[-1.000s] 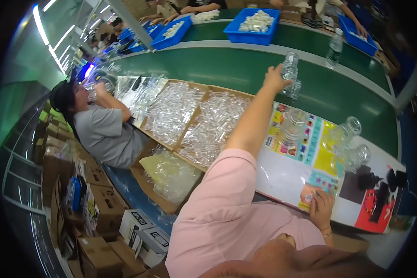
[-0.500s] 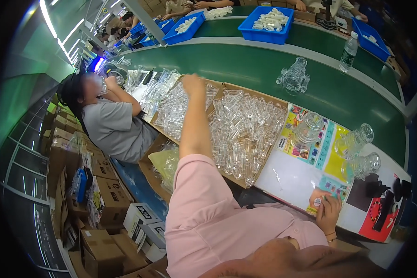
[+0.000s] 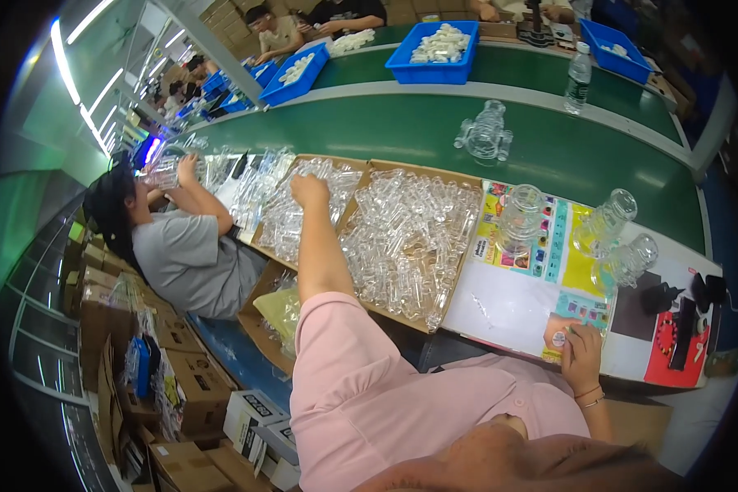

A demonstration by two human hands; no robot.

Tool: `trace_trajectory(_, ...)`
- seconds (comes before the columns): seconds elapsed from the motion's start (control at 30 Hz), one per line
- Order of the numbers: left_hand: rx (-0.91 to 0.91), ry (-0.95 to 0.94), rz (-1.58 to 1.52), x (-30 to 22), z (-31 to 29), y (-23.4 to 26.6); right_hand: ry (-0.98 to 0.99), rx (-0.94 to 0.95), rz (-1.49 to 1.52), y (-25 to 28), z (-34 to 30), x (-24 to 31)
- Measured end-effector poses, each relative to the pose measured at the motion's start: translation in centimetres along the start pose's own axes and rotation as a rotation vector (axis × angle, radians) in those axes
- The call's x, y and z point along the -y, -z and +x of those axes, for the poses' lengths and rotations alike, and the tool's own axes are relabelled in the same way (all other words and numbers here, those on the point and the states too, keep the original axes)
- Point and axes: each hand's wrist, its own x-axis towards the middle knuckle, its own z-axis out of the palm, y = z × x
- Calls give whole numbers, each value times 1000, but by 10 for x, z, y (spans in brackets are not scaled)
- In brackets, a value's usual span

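Observation:
My left arm stretches out over a cardboard box of clear tubular plastic pieces (image 3: 283, 220). There my left hand (image 3: 310, 190) is closed in among them; what its fingers grip is hidden. A second cardboard box (image 3: 461, 283), beside it, is filled with similar clear pieces (image 3: 406, 238). My right hand (image 3: 580, 354) rests at the near edge of a printed sheet (image 3: 500, 307), fingers loosely bent and apart, nothing visible in them. Beyond it stand a clear ringed plastic assembly (image 3: 521, 220) and two more clear assemblies (image 3: 608, 220), (image 3: 627, 261), tilted on the sheet.
Another clear assembly (image 3: 484, 135) stands on the green conveyor belt (image 3: 369, 123). Past it are blue bins (image 3: 402, 70) of white pieces and a water bottle (image 3: 578, 78). A co-worker in grey (image 3: 197, 254) sits at left. Black items (image 3: 662, 299) lie at right; cartons (image 3: 193, 385) are stacked at lower left.
The view has shifted, so the table sits further left. My left hand has come lower into the left box. My right hand's fingers are more bent. The co-worker's hands have moved.

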Motion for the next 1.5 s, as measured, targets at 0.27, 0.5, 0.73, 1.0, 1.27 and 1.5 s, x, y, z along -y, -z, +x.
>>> trace_trajectory(0.27,-229,-103,-872,79,47,-24,63,-73,41,-1,-1,-9)
trace_trajectory(0.5,211,-136,-1809,-15,-82,153,-205,-595,-72,42,-12,-22)
trace_trajectory(0.73,601,-576,-1667,-112,-256,187,-552,-789,34,69,1,-104)
trace_trajectory(1.0,646,-1206,-1152,-214,-356,118,-716,-484,157,59,3,-145)
trace_trajectory(1.27,396,-1012,-972,-167,-351,93,-457,-480,782,104,-16,-55)
trace_trajectory(1.5,358,-922,-1031,-181,-368,106,-420,-142,574,134,2,-12)
